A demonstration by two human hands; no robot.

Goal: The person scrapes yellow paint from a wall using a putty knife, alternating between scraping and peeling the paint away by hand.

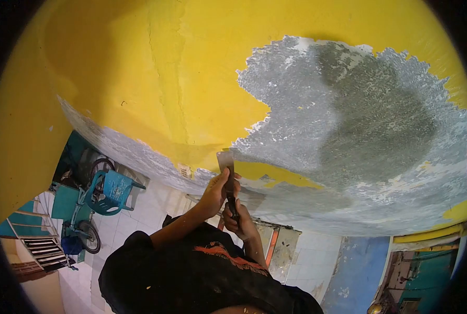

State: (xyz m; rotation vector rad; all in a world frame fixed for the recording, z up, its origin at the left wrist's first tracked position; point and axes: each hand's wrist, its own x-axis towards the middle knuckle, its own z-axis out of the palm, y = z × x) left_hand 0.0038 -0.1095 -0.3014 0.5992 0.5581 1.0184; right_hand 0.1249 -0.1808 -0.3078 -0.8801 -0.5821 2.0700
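Nearest is the person's black shirt (176,277) with an orange print; just beyond it, the right hand (239,222) has its fingers closed round the dark handle of a scraper (231,191); farther up the tool, the left hand (215,196) has its fingers nearly closed on it, the thumb lying along it near the blade; the blade points away from the body, by the ragged edge of the yellow paint (202,104), though contact cannot be told; a bare grey patch (296,110) spreads to the right; farther off, a teal chair (109,192) stands beside a bicycle (76,220) on pale floor tiles (108,230).
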